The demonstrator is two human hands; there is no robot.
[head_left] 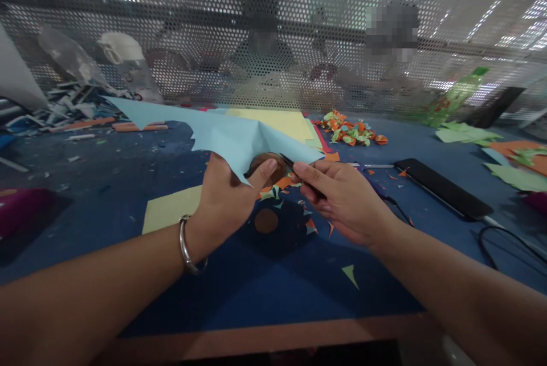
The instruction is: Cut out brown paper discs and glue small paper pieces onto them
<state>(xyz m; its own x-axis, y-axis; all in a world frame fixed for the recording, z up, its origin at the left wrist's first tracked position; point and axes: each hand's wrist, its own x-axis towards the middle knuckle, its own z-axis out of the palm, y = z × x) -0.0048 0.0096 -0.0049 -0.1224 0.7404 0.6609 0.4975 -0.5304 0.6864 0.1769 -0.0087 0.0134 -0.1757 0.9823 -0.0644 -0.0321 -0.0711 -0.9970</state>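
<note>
My left hand (226, 192) grips a light blue sheet of paper (231, 132) with ragged, curved cut edges, holding it above the table. Its thumb presses on a brown round piece (276, 167) at the paper's lower edge. Between the fingers of my right hand (327, 186) is a dark, slim pointed tool (287, 159), its tip at the rim of the round piece; its kind cannot be made out. Below the hands, a flat brown circle (265, 220) shows on the blue tabletop (273, 280), among small paper scraps (311, 224).
Yellow paper (273, 118) and a pile of crumpled orange and green pieces (352, 129) are behind. At right are a black phone (442, 188) with a cable, green sheets (465, 133) and a green bottle (459, 95). A white-lidded bottle (130, 64) stands at left. Perforated metal (192, 24) closes the back.
</note>
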